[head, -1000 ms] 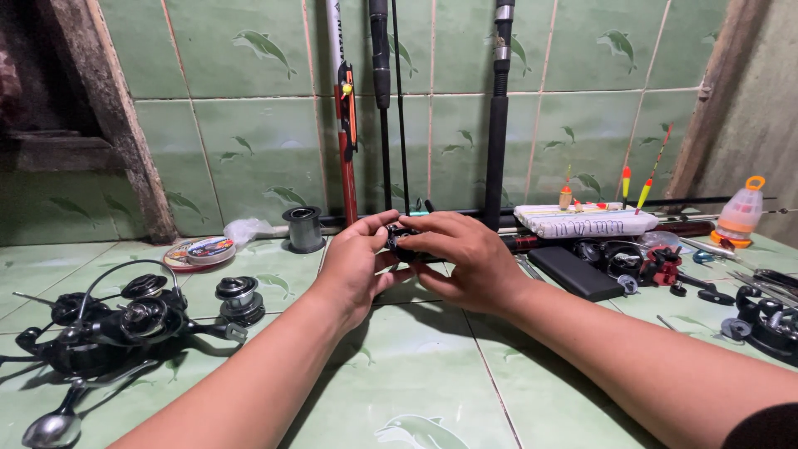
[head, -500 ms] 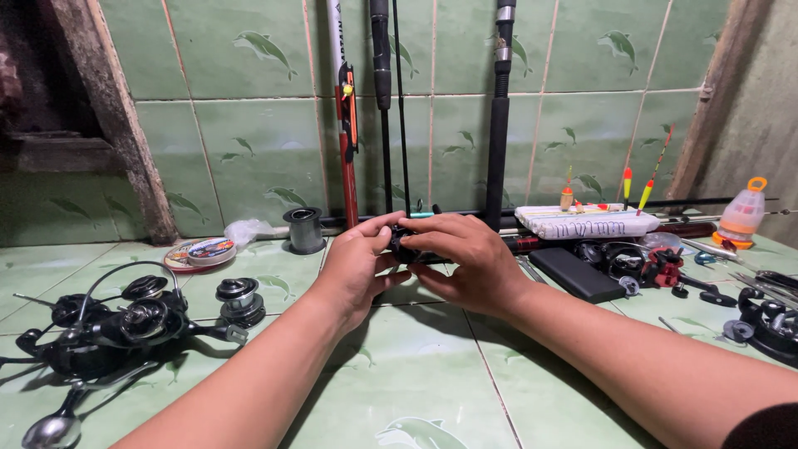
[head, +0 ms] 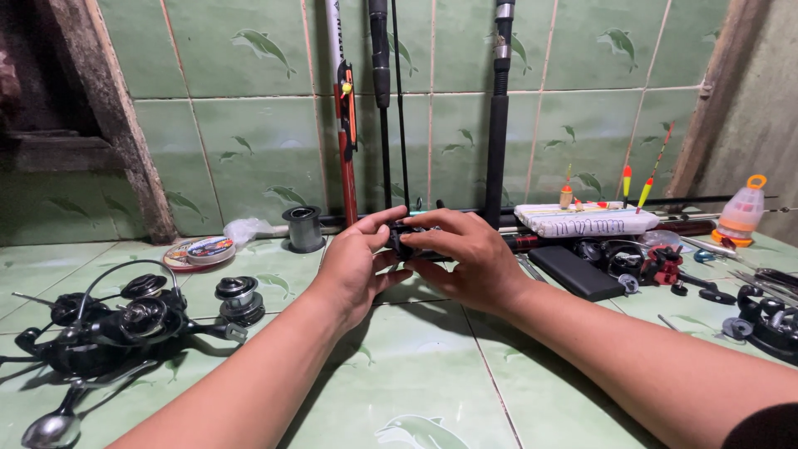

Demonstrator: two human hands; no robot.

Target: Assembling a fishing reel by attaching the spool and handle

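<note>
Holding: small black reel part (head: 409,241), table centre, 12 o'clock of both wrists.
Left hand (head: 356,268): fingers clamped on its 9 o'clock side.
Right hand (head: 465,258): closed over its 3 o'clock side.
Handling: likely rigid, light, maybe greasy; pinch by the body edges.
Spinning reel (head: 100,326): 9 o'clock, well apart.

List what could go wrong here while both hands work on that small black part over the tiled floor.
1. The small black part is pinched only by fingertips of the left hand and right hand; a slip could drop it onto the tiled floor.
2. The leaning fishing rods stand just behind the hands; a bump might topple them.
3. A forearm sweep could knock the loose spool.
</note>
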